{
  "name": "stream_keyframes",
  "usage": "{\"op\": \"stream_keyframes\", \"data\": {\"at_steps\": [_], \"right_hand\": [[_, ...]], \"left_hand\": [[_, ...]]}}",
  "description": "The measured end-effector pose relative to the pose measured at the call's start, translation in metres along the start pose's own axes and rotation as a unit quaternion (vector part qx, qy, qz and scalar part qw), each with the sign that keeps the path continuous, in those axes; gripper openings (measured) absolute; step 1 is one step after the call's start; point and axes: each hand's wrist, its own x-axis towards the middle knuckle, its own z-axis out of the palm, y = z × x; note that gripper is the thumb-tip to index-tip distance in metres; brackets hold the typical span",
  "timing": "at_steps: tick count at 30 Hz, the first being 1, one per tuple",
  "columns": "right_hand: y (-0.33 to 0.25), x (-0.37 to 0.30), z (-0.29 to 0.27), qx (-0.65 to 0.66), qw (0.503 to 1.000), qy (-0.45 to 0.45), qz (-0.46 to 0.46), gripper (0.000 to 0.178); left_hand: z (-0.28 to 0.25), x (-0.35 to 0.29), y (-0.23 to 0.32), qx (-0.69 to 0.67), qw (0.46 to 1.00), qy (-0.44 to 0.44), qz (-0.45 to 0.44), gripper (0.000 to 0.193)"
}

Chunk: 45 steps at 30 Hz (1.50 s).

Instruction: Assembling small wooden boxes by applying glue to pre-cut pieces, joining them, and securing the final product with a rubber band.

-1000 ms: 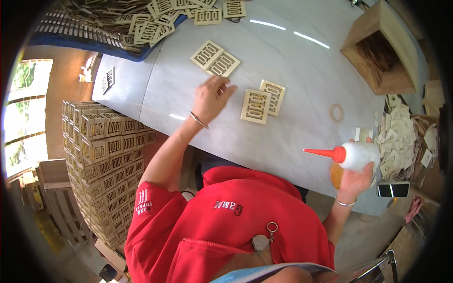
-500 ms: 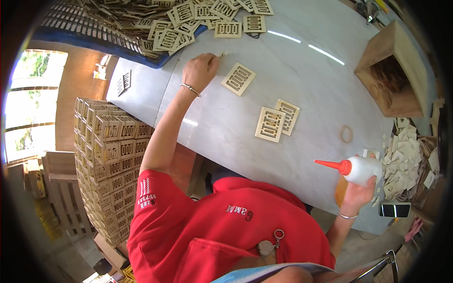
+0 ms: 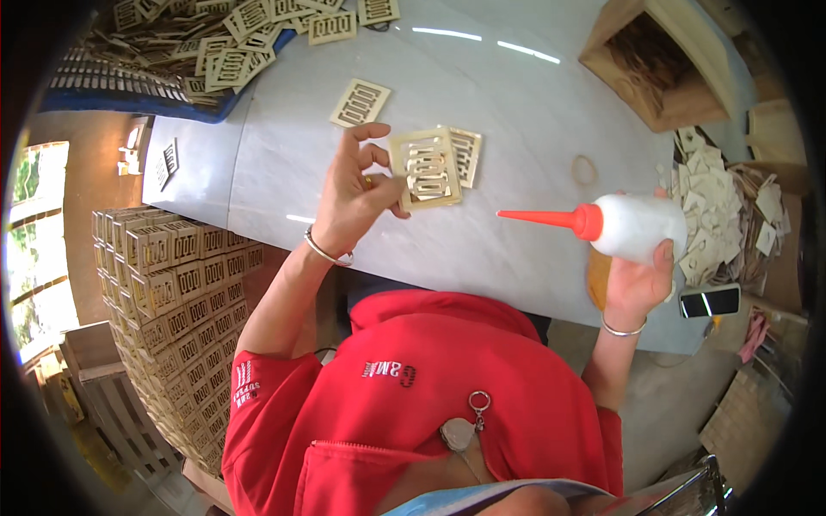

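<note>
My left hand (image 3: 360,176) is at the left edge of a pale slotted wooden panel (image 3: 456,187), its thumb and lower fingers closed on that edge and the index finger raised and curled. The panel looks lifted a little, covering part of a second slotted panel (image 3: 467,148) behind it. My right hand (image 3: 638,288) is wrapped round a white squeeze bottle (image 3: 641,225), held on its side. Its long red nozzle points left toward the panels. A further slotted panel (image 3: 360,102) lies flat on the table beyond my left hand.
A blue crate (image 3: 129,105) heaped with slotted panels stands at the far left. Stacked wooden frames (image 3: 176,318) rise left of the table (image 3: 284,163). On the right are an open wooden box (image 3: 688,107), a pile of pale offcuts (image 3: 710,211), a phone (image 3: 710,302) and a rubber band (image 3: 585,170).
My left hand has come back from near the crate to the front panel, which now looks raised. The bottle has moved a little nearer the panels. The whole view has shifted.
</note>
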Motion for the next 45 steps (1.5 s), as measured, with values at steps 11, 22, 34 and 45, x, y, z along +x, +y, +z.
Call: {"op": "stream_keyframes", "data": {"at_steps": [11, 22, 34, 45], "right_hand": [[-0.011, -0.023, -0.021, -0.04, 0.998, 0.038, 0.007, 0.07], [-0.011, -0.031, -0.021, -0.03, 0.999, 0.028, 0.019, 0.068], [-0.009, -0.038, -0.028, -0.005, 0.998, 0.032, 0.046, 0.069], [-0.001, -0.035, 0.001, -0.08, 0.996, 0.025, 0.026, 0.07]], "left_hand": [[0.001, -0.072, -0.055, 0.569, 0.8, -0.14, 0.129, 0.045], [0.007, -0.043, -0.064, 0.626, 0.575, -0.422, 0.316, 0.049], [-0.051, -0.066, -0.065, 0.63, 0.719, -0.255, 0.146, 0.035], [0.013, -0.063, -0.024, 0.071, 0.988, -0.086, -0.106, 0.021]]}}
